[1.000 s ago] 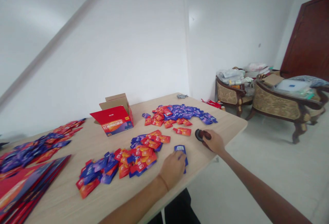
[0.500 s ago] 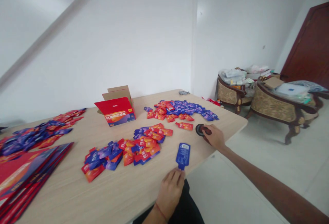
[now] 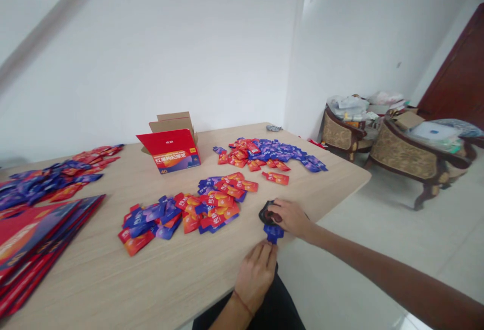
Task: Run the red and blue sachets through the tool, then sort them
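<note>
White walls (image 3: 189, 47) meet behind a pale table (image 3: 94, 279) that fills the lower left and centre of the frame; at right stand two cluttered chairs (image 3: 408, 151). Lower centre, slightly right, near the table's edge, lies one blue pouch (image 3: 273, 232). Its long axis runs up the frame, away from the wearer, with the narrow end at the bottom. Left hand (image 3: 257, 272), just below it, has its fingertips closed on that narrow end. Right hand (image 3: 293, 219), reaching in from the right, is wrapped round a dark, round tool (image 3: 263, 214) that covers the pouch's far end; whether it presses or hovers cannot be told. So the two hands are apart but close, one at each end of the pouch, with the left hand directly in line with it. Beyond, at centre, is a pile of red and blue pouches (image 3: 215, 201); further up, another pile (image 3: 272, 151). An open red box (image 3: 176, 158) stands left of centre. At far left lie flat cartons (image 3: 41, 234).
</note>
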Tool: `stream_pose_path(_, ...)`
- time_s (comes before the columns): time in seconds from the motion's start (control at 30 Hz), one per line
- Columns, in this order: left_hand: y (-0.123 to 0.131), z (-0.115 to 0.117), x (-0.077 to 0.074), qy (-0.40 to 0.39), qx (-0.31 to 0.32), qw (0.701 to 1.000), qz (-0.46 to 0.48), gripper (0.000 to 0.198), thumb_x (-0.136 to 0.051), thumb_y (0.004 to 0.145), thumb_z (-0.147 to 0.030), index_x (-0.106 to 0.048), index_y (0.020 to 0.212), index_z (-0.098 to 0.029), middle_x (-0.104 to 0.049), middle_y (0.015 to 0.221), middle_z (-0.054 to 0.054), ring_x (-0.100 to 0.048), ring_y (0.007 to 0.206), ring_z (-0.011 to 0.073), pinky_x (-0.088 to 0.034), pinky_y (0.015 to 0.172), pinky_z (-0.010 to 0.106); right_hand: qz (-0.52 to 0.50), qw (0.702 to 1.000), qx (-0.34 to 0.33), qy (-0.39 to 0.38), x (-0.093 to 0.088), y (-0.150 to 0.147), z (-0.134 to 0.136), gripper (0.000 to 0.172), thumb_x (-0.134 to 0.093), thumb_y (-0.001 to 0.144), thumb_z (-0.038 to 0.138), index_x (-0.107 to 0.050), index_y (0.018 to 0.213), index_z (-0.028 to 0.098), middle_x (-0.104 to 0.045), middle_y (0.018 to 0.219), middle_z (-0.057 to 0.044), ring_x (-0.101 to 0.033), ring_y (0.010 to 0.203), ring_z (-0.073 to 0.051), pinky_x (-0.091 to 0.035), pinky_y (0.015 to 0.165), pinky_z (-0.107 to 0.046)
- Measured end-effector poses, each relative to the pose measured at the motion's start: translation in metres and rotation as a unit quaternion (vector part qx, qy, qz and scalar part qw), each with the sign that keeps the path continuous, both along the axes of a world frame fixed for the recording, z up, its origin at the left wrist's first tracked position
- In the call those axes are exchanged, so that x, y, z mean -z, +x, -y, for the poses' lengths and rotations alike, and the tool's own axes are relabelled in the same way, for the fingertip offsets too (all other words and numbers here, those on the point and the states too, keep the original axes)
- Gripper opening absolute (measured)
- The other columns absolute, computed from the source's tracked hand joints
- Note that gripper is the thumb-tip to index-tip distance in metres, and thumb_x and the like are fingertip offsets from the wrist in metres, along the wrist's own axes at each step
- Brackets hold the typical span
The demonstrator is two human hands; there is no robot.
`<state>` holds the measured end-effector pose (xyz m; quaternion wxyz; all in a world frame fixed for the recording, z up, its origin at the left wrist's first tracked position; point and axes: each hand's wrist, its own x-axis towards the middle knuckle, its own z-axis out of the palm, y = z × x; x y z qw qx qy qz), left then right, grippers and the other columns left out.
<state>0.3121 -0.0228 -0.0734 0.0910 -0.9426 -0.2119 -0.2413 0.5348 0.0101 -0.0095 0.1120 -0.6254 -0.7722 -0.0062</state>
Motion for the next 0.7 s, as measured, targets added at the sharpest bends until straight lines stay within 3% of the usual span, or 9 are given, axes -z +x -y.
stream_pose_path(0.13, -0.001, 0.001, 0.002, -0.001, -0.005, 1.0, 0.01, 0.032, -0.05, 0.099, -0.009, -0.061, 0.129, -0.011, -0.067, 0.121, 0.012, -0.064, 0.113, 0.0259, -0.057, 0.095, 0.037, 0.009, 0.996, 0.09, 0.0, -0.023, 0.036, -0.034, 0.02, -0.059, 0.09, 0.024, -0.074, 0.102, 0.024, -0.073, 0.102, -0.006, -0.066, 0.091, -0.02, -0.044, 0.078, -0.028)
stream_pose_path(0.27, -0.001, 0.001, 0.002, 0.003, -0.002, 1.0, 0.013, 0.03, -0.05, 0.099, -0.009, -0.062, 0.126, -0.013, -0.067, 0.119, 0.011, -0.065, 0.112, 0.0243, -0.057, 0.095, 0.036, -0.05, 0.99, 0.107, 0.078, -0.043, 0.034, -0.028, 0.026, -0.058, 0.092, 0.029, -0.072, 0.113, 0.025, -0.073, 0.114, -0.006, -0.066, 0.101, -0.022, -0.046, 0.087, -0.03)
stream_pose_path(0.37, 0.0, 0.002, 0.0, 0.005, 0.001, 1.0, 0.015, 0.029, -0.051, 0.099, -0.01, -0.062, 0.125, -0.013, -0.067, 0.117, 0.011, -0.065, 0.111, 0.0238, -0.058, 0.094, 0.036, -0.108, 0.986, 0.058, 0.109, -0.037, 0.005, 0.001, 0.028, -0.06, 0.092, 0.034, -0.071, 0.116, 0.027, -0.072, 0.115, -0.005, -0.066, 0.098, -0.02, -0.047, 0.087, -0.029)
stream_pose_path(0.47, 0.0, 0.003, -0.002, -0.013, -0.01, 1.0, 0.004, 0.029, -0.052, 0.099, -0.01, -0.062, 0.125, -0.015, -0.067, 0.113, 0.009, -0.066, 0.104, 0.0228, -0.059, 0.089, 0.036, -0.09, 0.995, -0.038, 0.036, -0.018, -0.022, 0.024, 0.022, -0.063, 0.089, 0.033, -0.073, 0.108, 0.028, -0.072, 0.103, -0.003, -0.066, 0.089, -0.018, -0.046, 0.08, -0.027)
stream_pose_path(0.53, 0.0, 0.003, -0.003, -0.02, -0.015, 1.0, 0.0, 0.03, -0.053, 0.098, -0.009, -0.062, 0.126, -0.016, -0.067, 0.112, 0.008, -0.066, 0.102, 0.0224, -0.06, 0.087, 0.035, -0.058, 0.996, -0.067, 0.003, -0.008, -0.027, 0.024, 0.018, -0.06, 0.09, 0.03, -0.073, 0.102, 0.027, -0.071, 0.097, -0.002, -0.064, 0.086, -0.017, -0.044, 0.076, -0.026)
stream_pose_path(0.6, -0.001, 0.004, -0.003, -0.01, -0.013, 1.0, 0.007, 0.031, -0.052, 0.098, -0.008, -0.062, 0.127, -0.016, -0.067, 0.115, 0.009, -0.066, 0.106, 0.0227, -0.059, 0.089, 0.035, -0.029, 0.998, -0.049, -0.003, -0.006, -0.018, 0.012, 0.02, -0.057, 0.091, 0.026, -0.073, 0.102, 0.026, -0.071, 0.098, -0.003, -0.064, 0.086, -0.017, -0.043, 0.074, -0.026)
stream_pose_path(0.7, -0.001, 0.004, -0.002, 0.01, -0.013, 1.0, 0.017, 0.031, -0.049, 0.099, -0.008, -0.062, 0.126, -0.015, -0.067, 0.119, 0.011, -0.065, 0.11, 0.0226, -0.058, 0.092, 0.035, -0.011, 0.999, 0.031, -0.001, -0.013, 0.01, -0.017, 0.022, -0.057, 0.091, 0.023, -0.074, 0.105, 0.024, -0.072, 0.103, -0.006, -0.065, 0.09, -0.018, -0.043, 0.078, -0.026)
